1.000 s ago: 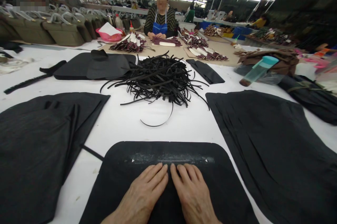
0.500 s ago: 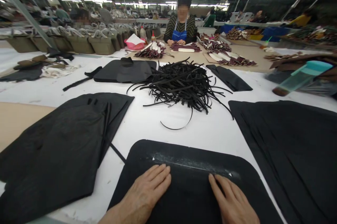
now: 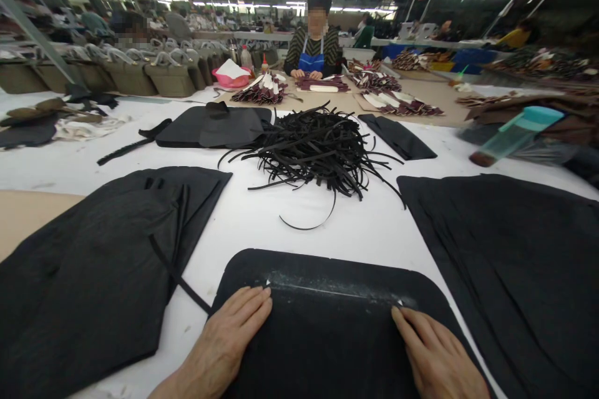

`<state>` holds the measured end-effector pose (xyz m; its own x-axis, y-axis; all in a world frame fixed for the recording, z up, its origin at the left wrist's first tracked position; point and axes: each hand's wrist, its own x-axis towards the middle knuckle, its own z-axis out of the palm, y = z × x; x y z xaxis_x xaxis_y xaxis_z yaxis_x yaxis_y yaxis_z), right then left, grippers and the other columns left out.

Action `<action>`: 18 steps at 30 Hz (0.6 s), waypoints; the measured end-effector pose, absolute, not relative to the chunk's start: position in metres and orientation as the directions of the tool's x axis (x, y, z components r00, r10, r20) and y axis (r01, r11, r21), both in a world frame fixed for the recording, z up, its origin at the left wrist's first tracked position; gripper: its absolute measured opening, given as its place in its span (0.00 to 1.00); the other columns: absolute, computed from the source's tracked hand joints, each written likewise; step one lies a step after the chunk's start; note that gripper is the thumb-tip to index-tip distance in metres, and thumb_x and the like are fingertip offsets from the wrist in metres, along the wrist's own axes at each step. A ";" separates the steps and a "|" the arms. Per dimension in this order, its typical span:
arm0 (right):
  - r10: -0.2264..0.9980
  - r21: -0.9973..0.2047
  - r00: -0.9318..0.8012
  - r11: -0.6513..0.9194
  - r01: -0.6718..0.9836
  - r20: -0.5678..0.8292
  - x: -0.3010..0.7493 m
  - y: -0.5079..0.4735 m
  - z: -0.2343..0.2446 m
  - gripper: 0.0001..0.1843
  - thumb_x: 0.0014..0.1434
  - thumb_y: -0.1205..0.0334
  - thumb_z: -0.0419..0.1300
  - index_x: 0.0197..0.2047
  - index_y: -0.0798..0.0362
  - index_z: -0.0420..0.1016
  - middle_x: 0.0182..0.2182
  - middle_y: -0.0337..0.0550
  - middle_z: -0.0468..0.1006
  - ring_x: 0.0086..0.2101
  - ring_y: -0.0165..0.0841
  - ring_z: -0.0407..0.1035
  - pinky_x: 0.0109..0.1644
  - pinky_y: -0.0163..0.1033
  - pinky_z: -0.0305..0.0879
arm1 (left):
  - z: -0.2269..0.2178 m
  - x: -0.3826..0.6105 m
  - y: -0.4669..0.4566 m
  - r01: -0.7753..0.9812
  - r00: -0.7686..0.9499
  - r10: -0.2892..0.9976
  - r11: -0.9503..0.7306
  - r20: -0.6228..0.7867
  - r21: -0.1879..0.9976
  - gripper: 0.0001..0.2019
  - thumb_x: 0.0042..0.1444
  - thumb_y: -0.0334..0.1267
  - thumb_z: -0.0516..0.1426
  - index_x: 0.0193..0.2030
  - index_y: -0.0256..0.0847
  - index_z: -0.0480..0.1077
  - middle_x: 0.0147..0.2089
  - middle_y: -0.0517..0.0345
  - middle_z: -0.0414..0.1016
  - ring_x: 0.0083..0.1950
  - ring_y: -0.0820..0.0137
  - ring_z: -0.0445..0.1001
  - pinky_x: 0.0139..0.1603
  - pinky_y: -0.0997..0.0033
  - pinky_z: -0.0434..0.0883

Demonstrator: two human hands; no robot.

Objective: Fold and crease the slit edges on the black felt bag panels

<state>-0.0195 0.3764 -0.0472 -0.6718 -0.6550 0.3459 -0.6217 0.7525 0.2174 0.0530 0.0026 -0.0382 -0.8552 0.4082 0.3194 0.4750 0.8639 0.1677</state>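
Observation:
A black rounded fabric panel point(image 3: 327, 336) lies flat on the white table right in front of me. A pale glue-like strip with a thin slit point(image 3: 334, 283) runs across its upper part. My left hand point(image 3: 229, 336) rests flat on the panel with its fingertips at the strip's left end. Flat on the panel too, my right hand point(image 3: 435, 355) has its fingertips at the strip's right end. Both hands are open and hold nothing.
A heap of black strips point(image 3: 313, 146) lies mid-table. Stacks of black fabric pieces lie at left point(image 3: 93, 261) and right point(image 3: 505, 255). A teal bottle point(image 3: 515, 127) lies on its side at right. Across the table a person in a blue apron point(image 3: 311, 52) works on dark red pieces.
My hands, side by side at the panel's middle a second ago, have slid apart along the strip to its two ends. The view has shifted slightly.

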 end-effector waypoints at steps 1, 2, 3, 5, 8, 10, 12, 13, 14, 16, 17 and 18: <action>-0.650 0.220 -0.679 0.757 -0.615 0.342 -0.019 0.378 -0.047 0.23 0.54 0.76 0.47 0.52 0.58 0.69 0.44 0.48 0.75 0.43 0.39 0.68 0.47 0.41 0.64 | -0.040 0.053 0.001 0.490 -0.843 0.417 0.856 0.339 0.166 0.31 0.52 0.18 0.42 0.62 0.42 0.58 0.58 0.55 0.69 0.60 0.70 0.65 0.61 0.64 0.64; -0.642 0.222 -0.687 0.765 -0.604 0.340 -0.018 0.381 -0.047 0.22 0.55 0.75 0.47 0.52 0.58 0.69 0.44 0.48 0.75 0.43 0.39 0.68 0.47 0.41 0.64 | -0.041 0.053 -0.002 0.502 -0.832 0.422 0.849 0.360 0.164 0.32 0.51 0.18 0.42 0.62 0.42 0.58 0.58 0.55 0.69 0.60 0.70 0.65 0.62 0.63 0.62; -0.629 0.219 -0.697 0.776 -0.592 0.345 -0.018 0.385 -0.046 0.20 0.57 0.74 0.47 0.51 0.58 0.70 0.44 0.48 0.75 0.43 0.39 0.68 0.47 0.42 0.64 | -0.043 0.053 -0.005 0.504 -0.826 0.419 0.848 0.376 0.162 0.32 0.50 0.18 0.42 0.62 0.42 0.58 0.58 0.56 0.69 0.60 0.70 0.64 0.63 0.61 0.61; -0.578 0.197 -0.725 0.814 -0.547 0.375 -0.018 0.392 -0.042 0.16 0.61 0.68 0.47 0.46 0.57 0.73 0.43 0.50 0.75 0.43 0.40 0.69 0.46 0.43 0.65 | -0.045 0.054 -0.010 0.484 -0.827 0.392 0.861 0.403 0.156 0.32 0.50 0.18 0.42 0.61 0.42 0.59 0.57 0.56 0.69 0.61 0.70 0.63 0.64 0.60 0.59; -0.470 0.111 -0.766 0.874 -0.472 0.438 -0.016 0.391 -0.027 0.17 0.64 0.58 0.46 0.37 0.53 0.75 0.42 0.50 0.75 0.39 0.42 0.70 0.42 0.46 0.67 | -0.032 0.057 -0.011 0.436 -0.831 0.284 0.867 0.478 0.243 0.29 0.53 0.20 0.43 0.60 0.43 0.61 0.56 0.57 0.70 0.60 0.68 0.64 0.63 0.65 0.61; -0.430 -0.023 -0.779 0.869 -0.494 0.456 -0.012 0.376 -0.015 0.17 0.64 0.55 0.47 0.37 0.50 0.75 0.42 0.48 0.76 0.39 0.40 0.71 0.42 0.43 0.68 | -0.012 0.059 0.001 0.378 -0.868 0.136 0.805 0.478 0.458 0.24 0.57 0.24 0.45 0.58 0.45 0.63 0.54 0.57 0.71 0.56 0.68 0.68 0.58 0.70 0.66; -0.460 -0.244 -0.783 0.773 -0.585 0.418 -0.004 0.348 -0.007 0.14 0.63 0.54 0.50 0.41 0.48 0.75 0.43 0.45 0.76 0.40 0.37 0.72 0.44 0.38 0.69 | 0.013 0.060 0.024 0.205 -0.952 -0.053 0.623 0.302 0.755 0.17 0.62 0.30 0.46 0.53 0.49 0.66 0.49 0.59 0.74 0.48 0.69 0.74 0.52 0.73 0.71; -0.497 -0.385 -0.788 0.690 -0.613 0.364 0.001 0.331 -0.005 0.14 0.63 0.53 0.51 0.45 0.46 0.74 0.43 0.44 0.76 0.41 0.36 0.72 0.44 0.36 0.68 | 0.024 0.059 0.038 0.129 -0.977 -0.089 0.480 0.195 0.868 0.14 0.63 0.33 0.46 0.51 0.48 0.68 0.45 0.59 0.76 0.44 0.69 0.75 0.49 0.73 0.73; -0.548 -0.528 -0.776 0.579 -0.622 0.313 0.006 0.313 -0.005 0.17 0.62 0.49 0.51 0.48 0.45 0.72 0.43 0.44 0.76 0.41 0.37 0.72 0.43 0.36 0.69 | 0.034 0.057 0.053 0.096 -0.991 -0.054 0.313 0.119 0.945 0.13 0.64 0.36 0.46 0.48 0.47 0.70 0.41 0.59 0.77 0.40 0.69 0.76 0.45 0.73 0.75; -0.606 -0.800 -0.773 0.363 -0.478 0.187 0.016 0.278 -0.007 0.26 0.57 0.39 0.53 0.51 0.46 0.70 0.41 0.45 0.76 0.40 0.40 0.71 0.41 0.39 0.69 | 0.046 0.052 0.080 0.059 -0.998 -0.025 -0.023 0.059 0.998 0.12 0.64 0.43 0.47 0.44 0.46 0.71 0.37 0.59 0.77 0.37 0.69 0.76 0.42 0.72 0.75; -0.619 -0.907 -0.778 0.255 -0.334 0.113 0.020 0.264 -0.008 0.29 0.55 0.36 0.53 0.51 0.47 0.69 0.39 0.46 0.75 0.38 0.40 0.71 0.39 0.39 0.68 | 0.048 0.049 0.091 0.029 -0.999 -0.019 -0.145 0.026 0.989 0.13 0.63 0.45 0.48 0.44 0.45 0.71 0.37 0.57 0.76 0.38 0.68 0.76 0.41 0.71 0.76; -0.641 -0.977 -0.767 0.157 -0.148 0.014 0.023 0.253 -0.009 0.31 0.54 0.34 0.53 0.49 0.49 0.69 0.36 0.46 0.75 0.35 0.38 0.71 0.36 0.39 0.67 | 0.049 0.046 0.098 0.006 -1.000 -0.025 -0.225 0.001 0.974 0.14 0.63 0.47 0.48 0.44 0.44 0.71 0.38 0.56 0.76 0.39 0.67 0.76 0.41 0.70 0.76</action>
<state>0.0229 0.2526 -0.0087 -0.7673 -0.6412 0.0135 -0.1480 0.1565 -0.9765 0.0460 0.0984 0.0492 -0.9997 -0.0254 0.0005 0.0062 -0.2247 0.9744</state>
